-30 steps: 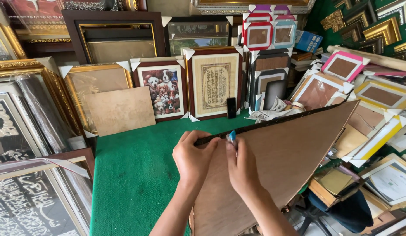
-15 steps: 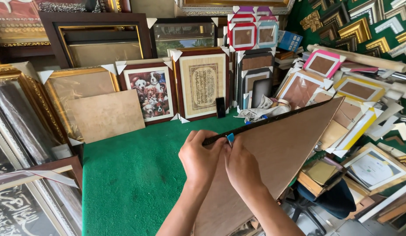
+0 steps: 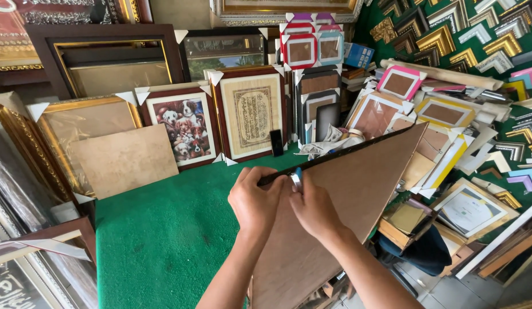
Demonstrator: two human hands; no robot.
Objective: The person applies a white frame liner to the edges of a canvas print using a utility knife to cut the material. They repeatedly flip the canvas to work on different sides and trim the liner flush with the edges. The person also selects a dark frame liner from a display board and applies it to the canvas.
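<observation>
Basically: left hand [image 3: 255, 201] and right hand [image 3: 311, 207], fingers closed, pinch a small blue tool [image 3: 298, 177] on the backing board [image 3: 340, 212] top edge; best done bracing the board steady against the counter [image 3: 163, 240].

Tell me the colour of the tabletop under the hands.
Green tabletop, clearest in the head view, below the left hand and right hand.

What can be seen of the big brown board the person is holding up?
The brown backing board is a large flat sheet that looks like hardboard, plain and matt, with a dark strip along its top edge. It is tilted, its far corner rising to the right above the green table. The left hand and right hand grip its top edge side by side, with a small blue-and-metal object between them. Its lower part runs out of view.
</observation>
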